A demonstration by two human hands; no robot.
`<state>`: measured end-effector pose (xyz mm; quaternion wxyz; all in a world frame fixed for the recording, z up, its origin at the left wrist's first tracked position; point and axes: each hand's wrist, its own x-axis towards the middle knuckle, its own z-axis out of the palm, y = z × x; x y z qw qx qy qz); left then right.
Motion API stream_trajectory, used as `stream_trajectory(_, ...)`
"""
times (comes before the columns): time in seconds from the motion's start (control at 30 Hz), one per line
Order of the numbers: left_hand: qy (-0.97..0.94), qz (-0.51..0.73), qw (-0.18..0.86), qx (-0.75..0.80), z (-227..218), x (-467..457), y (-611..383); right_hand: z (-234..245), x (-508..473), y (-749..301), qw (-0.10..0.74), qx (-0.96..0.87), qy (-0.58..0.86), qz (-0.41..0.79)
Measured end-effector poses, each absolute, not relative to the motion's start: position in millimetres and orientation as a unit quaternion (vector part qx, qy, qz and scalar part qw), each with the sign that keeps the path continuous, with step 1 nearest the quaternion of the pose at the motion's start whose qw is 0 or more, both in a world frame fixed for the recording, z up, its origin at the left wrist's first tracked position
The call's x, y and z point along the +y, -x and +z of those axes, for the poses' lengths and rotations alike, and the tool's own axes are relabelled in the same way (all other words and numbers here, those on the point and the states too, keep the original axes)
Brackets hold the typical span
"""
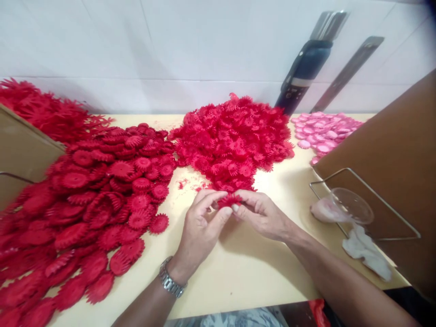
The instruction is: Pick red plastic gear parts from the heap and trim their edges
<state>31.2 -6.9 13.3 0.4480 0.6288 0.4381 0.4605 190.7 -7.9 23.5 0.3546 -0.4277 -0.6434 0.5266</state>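
Note:
Between my two hands is a small red flower piece [230,200] with narrow petals. My left hand [204,222], with a metal watch at its wrist, pinches the piece's left side between thumb and fingers. On the other side, the thumb and fingertips of my right hand [262,215] grip its right edge. Just beyond my fingers rises a heap of loose red petal pieces [235,141]. Left of my left hand spreads a large pile of round red discs with notched rims [112,200]. Fingertips partly cover the held piece.
Cardboard panels stand left [27,145] and right [384,159]. Pink discs [323,131] lie at the back right. A dark bottle [303,72] and a metal strip [347,75] lean at the wall. By the right panel are a clear cup [352,206], a wire frame [391,238] and white tissue [366,252].

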Motion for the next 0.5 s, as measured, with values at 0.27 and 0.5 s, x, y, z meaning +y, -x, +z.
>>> stream_trajectory(0.27, -0.58, 0.542, 0.457, 0.4, 10.5, -6.8, -30.0, 28.2, -5.6, -192.5, 0.353, -0.59, 0.426, 0.588)
stream_trajectory(0.5, -0.575, 0.527, 0.461, 0.423, 13.0, -8.6, -29.2, 24.6, -6.6, -192.8, 0.375, -0.592, 0.423, 0.575)
